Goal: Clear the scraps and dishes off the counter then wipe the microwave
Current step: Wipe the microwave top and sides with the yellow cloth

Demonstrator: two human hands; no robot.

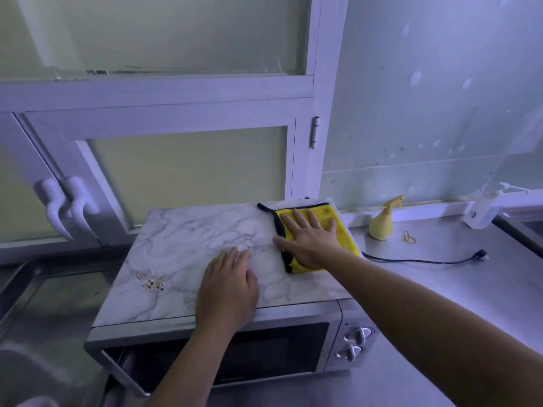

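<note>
Stainless desk [484,274] below a frosted window [191,171] carries the microwave [264,353], its marbled top under both hands. The right hand [308,242] lies flat with fingers spread, pressing a yellow cloth [346,239]. Just left of it, the left hand [227,292] rests open on the bare top. A spray bottle [382,224] and black cord [426,261] sit to the right hand's right.

Yellow cloth [338,227], black-edged; marble-veined microwave top [191,245]
</note>
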